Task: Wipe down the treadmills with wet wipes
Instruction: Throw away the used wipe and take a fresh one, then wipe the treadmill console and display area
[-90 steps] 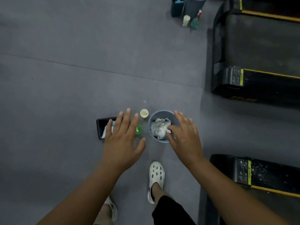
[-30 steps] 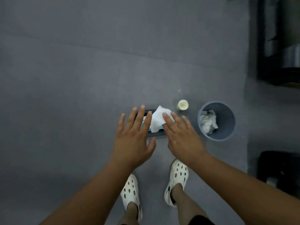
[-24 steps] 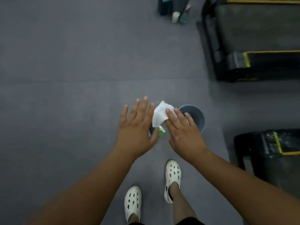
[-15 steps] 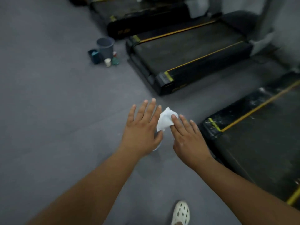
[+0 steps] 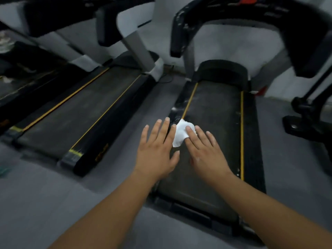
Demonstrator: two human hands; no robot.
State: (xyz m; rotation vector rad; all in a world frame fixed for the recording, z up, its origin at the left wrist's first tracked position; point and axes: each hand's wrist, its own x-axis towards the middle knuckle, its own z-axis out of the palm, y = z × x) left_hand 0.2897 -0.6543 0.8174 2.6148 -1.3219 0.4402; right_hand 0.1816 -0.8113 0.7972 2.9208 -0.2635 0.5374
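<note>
Grey gym floor (image 5: 45, 203), white wall (image 5: 233, 44) at the back, and treadmills lined up side by side. The whole shot's a bit blurry. The near treadmill (image 5: 215, 108) is right in front, belt running away from the camera with a yellow stripe down each side and a black console (image 5: 233, 11) arching over the far end. Its left rail (image 5: 177, 108) has some white specks on it. A second treadmill (image 5: 75, 112) sits to the left at an angle, with a third one (image 5: 27, 72) beyond that, mostly in shadow. Some black stand (image 5: 309, 119) is off on the right edge.

Both arms are stretched out over the near treadmill's belt. The right grip (image 5: 206, 151) has the wipe (image 5: 181, 132). It's a white, crumpled wad tucked under the index finger and sticking out up and to the left of the fingertips. The thumb's hidden underneath, so it looks like a pinch from below, with the other fingers lying fairly straight. The wipe sits above the left edge of the belt, near that speckled rail, and I can't tell if it's touching the treadmill.

The left grip (image 5: 156, 150) is flat with fingers spread, holding nothing. Its index finger is right next to the wipe's left edge, too close to call whether they touch.
</note>
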